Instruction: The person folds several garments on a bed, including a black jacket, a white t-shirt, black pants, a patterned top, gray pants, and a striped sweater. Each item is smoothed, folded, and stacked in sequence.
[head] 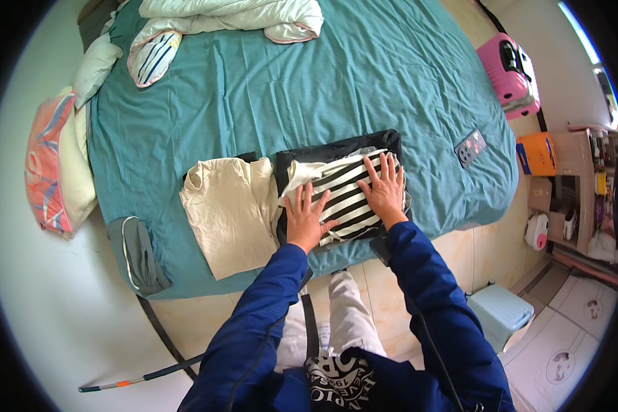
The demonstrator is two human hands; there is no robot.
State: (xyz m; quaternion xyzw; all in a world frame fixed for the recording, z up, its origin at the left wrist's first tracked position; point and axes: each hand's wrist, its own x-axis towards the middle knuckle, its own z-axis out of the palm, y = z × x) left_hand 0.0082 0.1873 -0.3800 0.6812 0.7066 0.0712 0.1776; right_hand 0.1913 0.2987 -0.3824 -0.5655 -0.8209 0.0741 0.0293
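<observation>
Both palms press down on a folded black-and-white striped garment [342, 203] that lies on top of a stack. My left hand [305, 219] rests on its left half with the fingers spread. On the upper right part lies my right hand [383, 188], fingers also apart. Under the striped garment a black folded garment [340, 147] shows along the back and left side; other layers are mostly hidden. Directly left of the stack lies a folded beige shirt [229, 216], with a bit of dark cloth showing behind its top edge.
The stack sits near the front edge of a bed with a teal sheet [288, 103]. Dark grey folded clothing [139, 255] lies at the left corner, a phone [470, 148] at right. A quilt [232, 15] is at the back. A pink suitcase [510, 76] and light-blue bin [499, 311] stand on the floor.
</observation>
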